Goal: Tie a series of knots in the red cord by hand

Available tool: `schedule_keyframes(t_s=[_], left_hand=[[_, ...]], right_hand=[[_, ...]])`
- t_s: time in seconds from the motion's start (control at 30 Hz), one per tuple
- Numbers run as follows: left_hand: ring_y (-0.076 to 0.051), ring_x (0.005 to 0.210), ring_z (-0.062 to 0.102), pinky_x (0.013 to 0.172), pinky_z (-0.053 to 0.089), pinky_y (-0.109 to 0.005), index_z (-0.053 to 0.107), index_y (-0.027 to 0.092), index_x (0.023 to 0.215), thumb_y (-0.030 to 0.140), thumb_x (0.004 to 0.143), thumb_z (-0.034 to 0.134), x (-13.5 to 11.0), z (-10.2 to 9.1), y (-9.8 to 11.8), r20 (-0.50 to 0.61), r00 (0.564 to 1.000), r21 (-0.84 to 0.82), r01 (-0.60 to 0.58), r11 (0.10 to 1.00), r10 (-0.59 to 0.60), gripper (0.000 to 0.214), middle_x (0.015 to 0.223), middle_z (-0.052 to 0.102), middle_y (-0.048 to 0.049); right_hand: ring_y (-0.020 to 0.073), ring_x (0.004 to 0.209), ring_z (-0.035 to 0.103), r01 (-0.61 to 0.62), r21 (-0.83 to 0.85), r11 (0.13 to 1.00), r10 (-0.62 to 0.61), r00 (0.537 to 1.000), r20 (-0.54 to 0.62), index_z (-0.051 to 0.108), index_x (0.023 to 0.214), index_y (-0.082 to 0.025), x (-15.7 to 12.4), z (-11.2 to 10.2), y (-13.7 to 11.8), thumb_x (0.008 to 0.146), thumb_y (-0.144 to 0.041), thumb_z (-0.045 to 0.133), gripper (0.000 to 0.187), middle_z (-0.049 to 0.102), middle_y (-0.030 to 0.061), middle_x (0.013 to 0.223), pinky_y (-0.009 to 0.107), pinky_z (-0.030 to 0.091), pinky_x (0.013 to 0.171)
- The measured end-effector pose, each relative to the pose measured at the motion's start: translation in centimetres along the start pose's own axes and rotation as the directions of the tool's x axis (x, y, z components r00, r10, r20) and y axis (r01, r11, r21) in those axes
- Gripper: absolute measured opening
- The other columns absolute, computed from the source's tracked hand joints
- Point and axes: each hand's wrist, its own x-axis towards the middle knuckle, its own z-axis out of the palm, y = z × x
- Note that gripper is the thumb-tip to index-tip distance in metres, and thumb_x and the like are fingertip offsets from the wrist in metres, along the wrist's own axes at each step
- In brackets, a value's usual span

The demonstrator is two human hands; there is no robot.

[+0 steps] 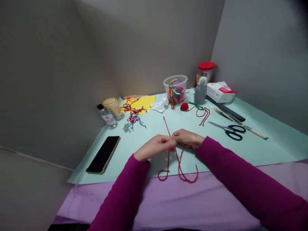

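Both my hands meet over the front middle of the green sheet, working on a red cord (179, 163). My left hand (156, 146) has its fingers pinched together on the cord, slightly blurred at the tips. Just beyond it, my right hand (186, 138) is closed on the same cord with thumb and forefinger. One straight end of the cord points away from me past the fingers. Its loose tails loop down over the sheet's front edge onto the purple cloth. Whatever lies between the fingertips is hidden.
Scissors (228, 129) and a ruler (226, 109) lie to the right. A phone (103, 154) is at the left, with small metal rings (127, 127) beyond it. A red yarn ball (184, 106), a clear tub (175, 89) and a grey bottle (200, 93) stand behind.
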Motion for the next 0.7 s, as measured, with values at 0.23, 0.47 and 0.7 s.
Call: schedule_keyframes(t_s=[0.23,0.47,0.7], left_hand=[[-0.013,0.063,0.062,0.062,0.05,-0.027,0.046,0.015,0.087,0.031,0.085,0.047,3.4,0.7,-3.6,-0.331,0.913,-0.311,0.133,0.941,-0.239,0.016,0.078,0.063,-0.0069],[-0.008,0.046,0.05,0.045,0.039,-0.02,0.047,0.015,0.078,0.034,0.087,0.035,3.8,1.3,-3.7,-0.3,0.937,-0.139,0.14,0.98,-0.177,0.025,0.065,0.054,-0.0012],[-0.006,0.045,0.029,0.043,0.024,-0.019,0.061,0.014,0.086,0.043,0.083,0.042,-0.4,0.3,-2.0,-0.183,0.967,0.186,0.208,0.96,-0.174,0.035,0.055,0.039,0.0054]], right_hand=[[0.0049,0.035,0.017,0.025,0.054,0.998,-0.027,0.999,0.041,0.048,0.066,-0.019,0.1,-0.2,0.5,0.072,-0.025,0.057,0.012,0.026,-0.0112,0.041,0.023,0.008,0.036],[0.0044,0.035,0.017,0.052,0.075,0.996,-0.058,0.996,0.069,0.046,0.065,-0.02,0.1,-0.3,0.5,0.073,-0.025,0.056,0.014,0.026,-0.0112,0.041,0.022,0.007,0.036],[0.0047,0.034,0.019,0.043,0.079,0.996,-0.047,0.997,0.054,0.047,0.063,-0.019,0.0,-0.3,0.3,0.071,-0.022,0.058,0.013,0.027,-0.0109,0.04,0.021,0.01,0.034]])
